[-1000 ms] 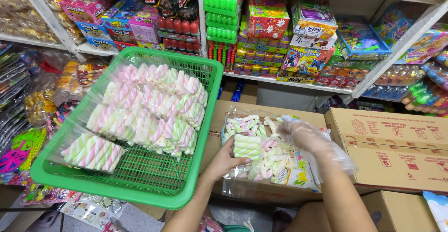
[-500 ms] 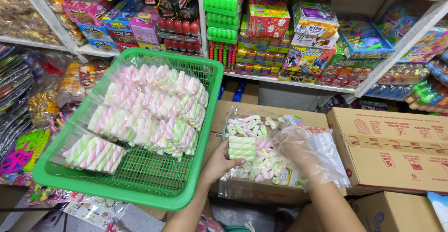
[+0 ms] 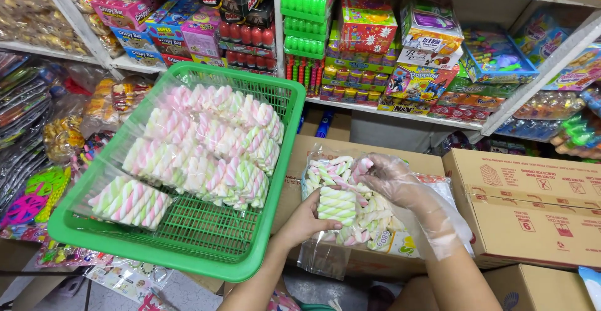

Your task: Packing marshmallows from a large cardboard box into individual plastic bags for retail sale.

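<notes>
1. small packet of marshmallows (image 3: 337, 206): soft twisted sticks in pastel green, pink and white, showing through clear film; it is sitting upright over the big bag, pinched from below.
2. left hand (image 3: 305, 222): bare, fingers closing around the small packet's lower end.
3. right hand (image 3: 389, 174): wearing a loose clear plastic glove, fingertips curling onto loose marshmallows just above the packet.
4. big bag (image 3: 325, 258): crinkled clear plastic, lying open on a cardboard box (image 3: 526, 214).
5. green basket (image 3: 188, 248): rigid plastic mesh, holding filled packets, standing left of both hands.
</notes>
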